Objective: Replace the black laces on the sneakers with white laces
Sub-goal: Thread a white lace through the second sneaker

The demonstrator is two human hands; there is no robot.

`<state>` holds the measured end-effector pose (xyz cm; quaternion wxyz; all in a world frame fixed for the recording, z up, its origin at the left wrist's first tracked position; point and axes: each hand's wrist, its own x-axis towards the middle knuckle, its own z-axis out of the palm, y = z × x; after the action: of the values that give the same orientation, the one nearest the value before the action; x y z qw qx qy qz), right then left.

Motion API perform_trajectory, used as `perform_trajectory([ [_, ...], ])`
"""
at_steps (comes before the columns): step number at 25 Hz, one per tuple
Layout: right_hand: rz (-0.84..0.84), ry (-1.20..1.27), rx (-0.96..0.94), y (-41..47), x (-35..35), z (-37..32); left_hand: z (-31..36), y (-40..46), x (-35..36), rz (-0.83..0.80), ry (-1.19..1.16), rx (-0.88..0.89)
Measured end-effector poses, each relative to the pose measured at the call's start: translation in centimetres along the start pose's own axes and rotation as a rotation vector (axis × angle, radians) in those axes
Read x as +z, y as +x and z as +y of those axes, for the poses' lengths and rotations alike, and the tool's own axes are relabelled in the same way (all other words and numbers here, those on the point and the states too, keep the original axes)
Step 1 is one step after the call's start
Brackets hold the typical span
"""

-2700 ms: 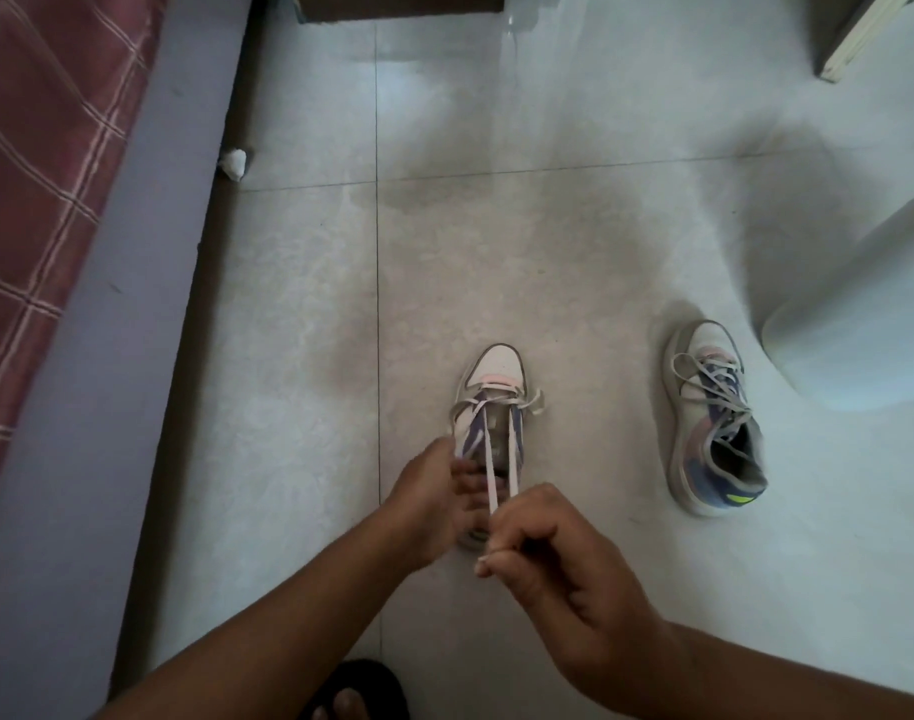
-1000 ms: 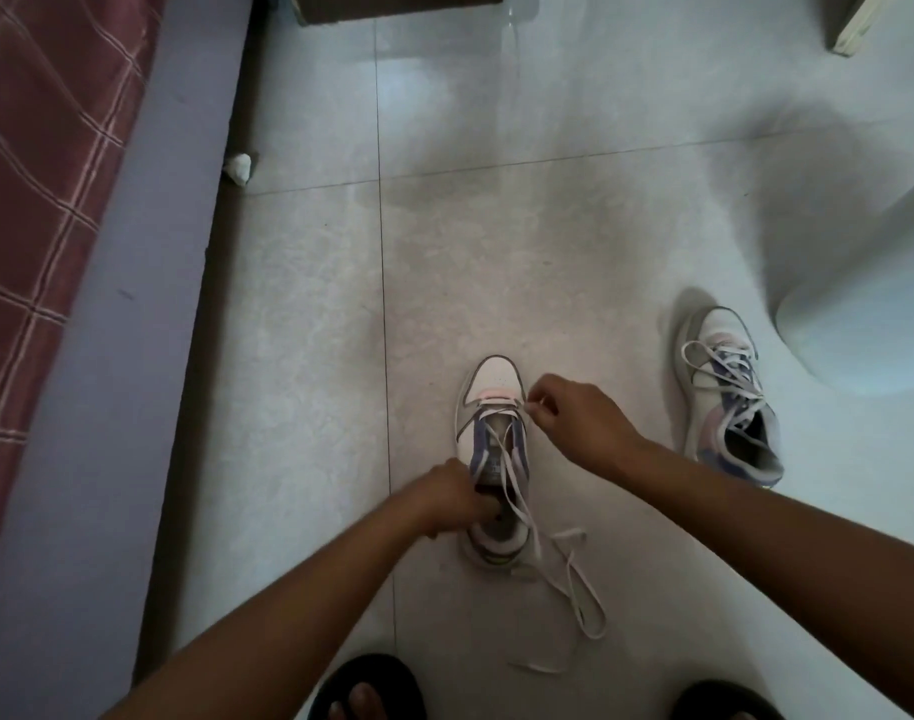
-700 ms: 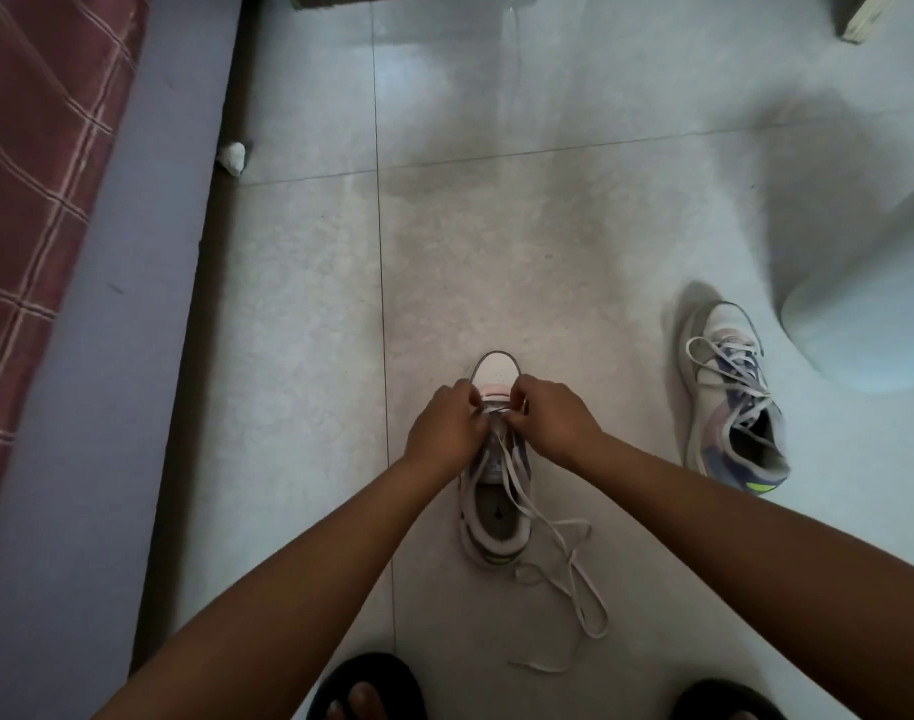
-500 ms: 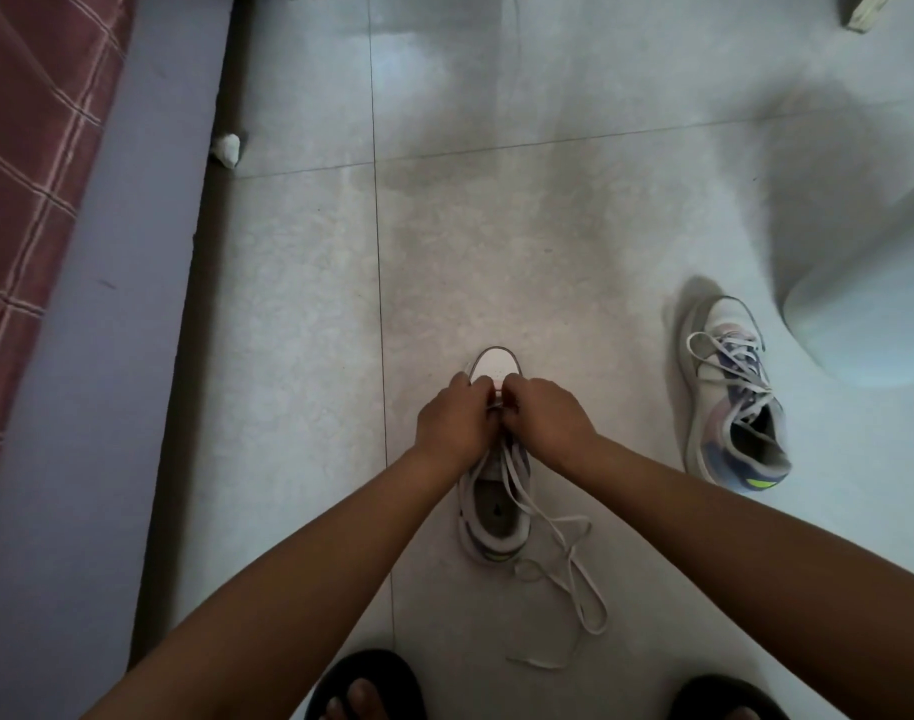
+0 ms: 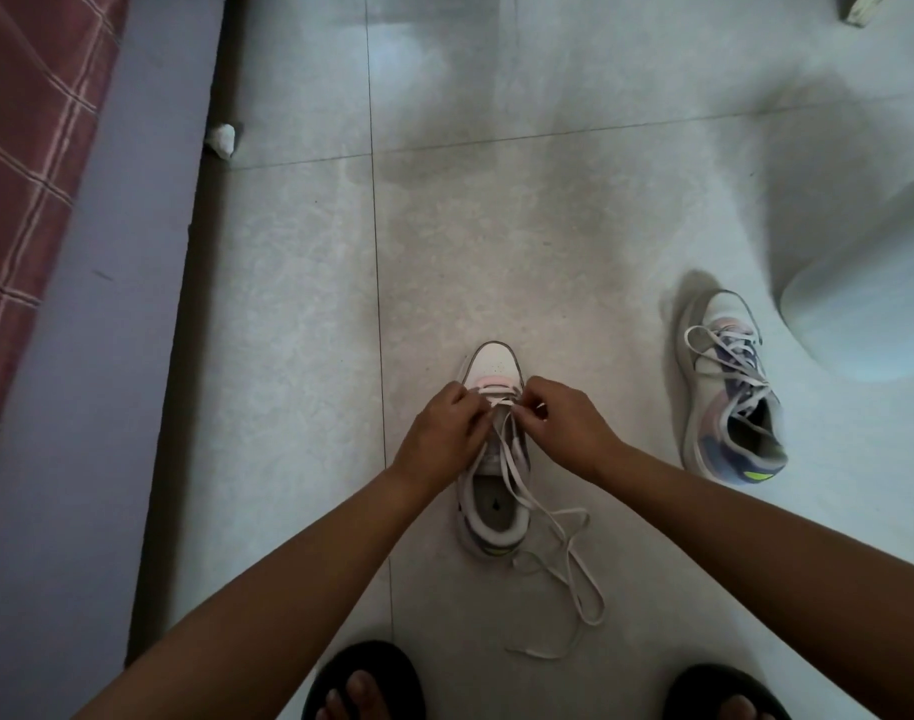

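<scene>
Lace (image 5: 553, 522), white and flat, runs from the near shoe (image 5: 494, 459) at floor centre, its slack looping on the tile (image 5: 299, 356) to the near right. I judge it light, limp and a bit slick, so I would take it close to the tip and feed that through each eyelet. The shoe looks light and soft-sided; it may slide unless pinned. My left hand (image 5: 442, 428) curls at the left eyelets, pinching the lace there as far as I can tell. My right hand (image 5: 564, 423) pinches the lace at the right eyelets. The 2nd shoe (image 5: 730, 392), already laced, lies well to the right. I can read no brand or writing.
</scene>
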<state>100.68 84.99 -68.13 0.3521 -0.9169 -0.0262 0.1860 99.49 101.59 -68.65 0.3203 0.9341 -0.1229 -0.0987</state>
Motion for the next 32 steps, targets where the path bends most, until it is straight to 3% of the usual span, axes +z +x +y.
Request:
perform_trajectory([
  [4,-0.073,0.170,0.219,-2.1,0.4,-0.4,-0.1,-2.6,0.2,0.067,-0.095,-0.144],
  [6,-0.179,0.256,0.337,-3.6,1.3,-1.1,0.4,-4.0,0.8,-0.021,-0.208,-0.275],
  [9,-0.309,0.123,0.340,-5.6,1.8,-1.1,1.4,-5.8,2.2,-0.243,-0.199,-0.321],
  [11,-0.352,-0.003,0.343,-6.2,1.3,-1.3,2.1,-6.2,2.9,-0.281,-0.125,-0.354],
  [14,-0.347,-0.196,0.272,-7.3,-0.1,-2.5,2.7,-5.3,3.5,-0.195,-0.109,-0.367],
  [18,-0.205,-0.399,0.039,-8.8,-0.9,-4.6,2.9,-4.4,4.2,-0.088,-0.158,-0.299],
  [20,-0.264,-0.503,-0.029,-9.3,-0.7,-5.1,3.0,-4.4,4.4,-0.122,-0.165,-0.266],
  [23,-0.376,-0.595,-0.078,-10.2,-0.2,-5.4,3.6,-4.1,3.7,-0.186,-0.312,-0.384],
  [25,-0.412,-0.616,-0.103,-10.3,0.0,-5.8,4.5,-4.0,3.0,-0.137,-0.386,-0.440],
  [28,-0.327,-0.335,0.008,-9.7,-0.6,-6.1,4.1,-3.7,2.6,-0.199,-0.337,-0.407],
  [30,-0.269,0.185,0.247,-9.5,-0.9,-5.4,3.0,-3.4,1.6,-0.231,-0.345,-0.409],
  [32,-0.311,0.680,0.535,-9.8,-1.1,-4.9,2.5,-3.9,0.2,-0.189,-0.456,-0.544],
])
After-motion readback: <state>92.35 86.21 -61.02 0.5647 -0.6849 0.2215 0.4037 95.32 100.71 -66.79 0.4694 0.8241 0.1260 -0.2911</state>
